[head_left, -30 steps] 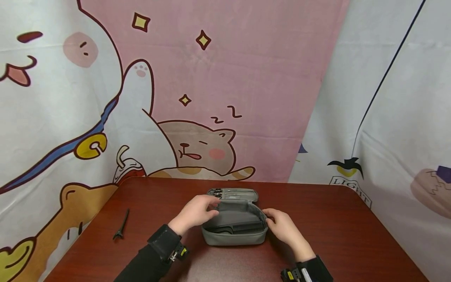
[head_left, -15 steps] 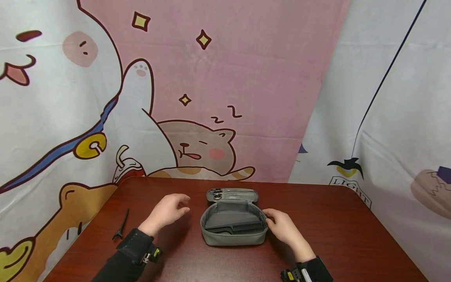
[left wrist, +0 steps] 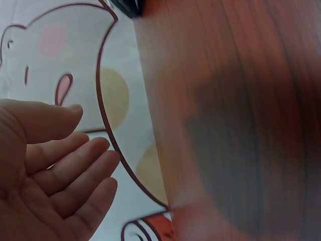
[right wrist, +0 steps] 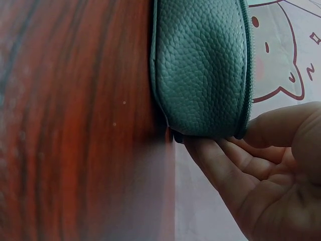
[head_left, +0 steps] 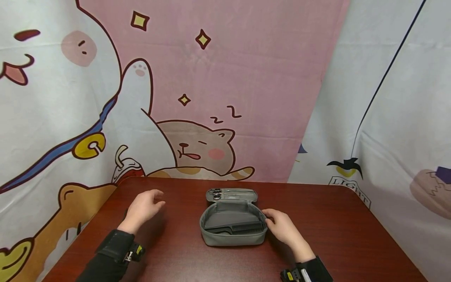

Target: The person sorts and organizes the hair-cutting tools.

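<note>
A grey-green zip case point(head_left: 234, 239) of grained leather lies unzipped on the table. My right hand point(head_left: 283, 229) holds its right end, and in the right wrist view the thumb is at the zip edge of the case point(right wrist: 203, 70) with the fingers against its side. A long dark flat piece point(head_left: 243, 227) lies inside. Scissors point(head_left: 216, 192) and slim tools sit in the folded-back lid point(head_left: 243, 192). Left of the case, my left hand point(head_left: 142, 209) hovers over the table with loosely bent fingers and holds nothing; the left wrist view shows this hand point(left wrist: 65, 175) palm on.
The reddish-brown wooden table point(head_left: 183, 258) ends at a printed cartoon cloth point(head_left: 267, 98) behind it. Only a dark bit of a thin clip-like piece point(head_left: 125, 213) shows beside the left wrist, the rest hidden by the arm.
My left hand has moved left, away from the case's rim, and now covers most of the thin dark piece on the table. My right hand stays on the case.
</note>
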`<state>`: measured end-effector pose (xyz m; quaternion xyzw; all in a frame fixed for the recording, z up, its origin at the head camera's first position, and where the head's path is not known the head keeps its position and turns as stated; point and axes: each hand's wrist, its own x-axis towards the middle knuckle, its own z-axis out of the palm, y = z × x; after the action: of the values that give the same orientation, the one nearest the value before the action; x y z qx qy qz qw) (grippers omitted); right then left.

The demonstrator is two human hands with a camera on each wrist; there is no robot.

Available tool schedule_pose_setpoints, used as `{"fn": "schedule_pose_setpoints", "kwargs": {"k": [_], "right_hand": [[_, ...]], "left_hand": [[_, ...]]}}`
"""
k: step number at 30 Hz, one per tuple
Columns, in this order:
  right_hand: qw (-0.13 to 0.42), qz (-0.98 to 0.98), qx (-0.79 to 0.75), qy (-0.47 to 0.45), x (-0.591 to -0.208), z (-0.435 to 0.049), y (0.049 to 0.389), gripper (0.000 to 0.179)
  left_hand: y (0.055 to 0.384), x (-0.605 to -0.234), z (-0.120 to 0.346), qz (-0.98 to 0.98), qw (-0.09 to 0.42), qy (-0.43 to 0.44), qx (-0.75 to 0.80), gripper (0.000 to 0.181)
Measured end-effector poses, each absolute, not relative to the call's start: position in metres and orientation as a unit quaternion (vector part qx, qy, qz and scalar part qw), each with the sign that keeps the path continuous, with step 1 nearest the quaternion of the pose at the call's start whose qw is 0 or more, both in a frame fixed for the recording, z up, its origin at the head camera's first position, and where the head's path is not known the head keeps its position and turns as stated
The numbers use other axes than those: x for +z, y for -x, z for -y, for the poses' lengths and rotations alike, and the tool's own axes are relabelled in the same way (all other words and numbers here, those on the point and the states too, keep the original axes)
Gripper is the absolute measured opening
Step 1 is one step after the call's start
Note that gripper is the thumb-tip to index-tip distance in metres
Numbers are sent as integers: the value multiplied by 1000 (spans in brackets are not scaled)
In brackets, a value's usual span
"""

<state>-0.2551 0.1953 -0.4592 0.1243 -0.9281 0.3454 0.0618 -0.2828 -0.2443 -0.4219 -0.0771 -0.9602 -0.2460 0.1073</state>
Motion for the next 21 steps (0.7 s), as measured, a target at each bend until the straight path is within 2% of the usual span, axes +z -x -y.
{"fn": "schedule_pose_setpoints", "kwargs": {"k": [7, 14, 21], "right_hand": [[56, 928, 348, -122, -459, -195, 254, 26], [62, 927, 347, -128, -457, -196, 253, 26], [61, 926, 349, -127, -457, -195, 253, 26]], "left_hand": [[282, -425, 274, 967, 103, 41, -228, 36], [275, -429, 292, 973, 76, -7, -217, 41], [274, -430, 307, 979, 45, -53, -193, 53]]}}
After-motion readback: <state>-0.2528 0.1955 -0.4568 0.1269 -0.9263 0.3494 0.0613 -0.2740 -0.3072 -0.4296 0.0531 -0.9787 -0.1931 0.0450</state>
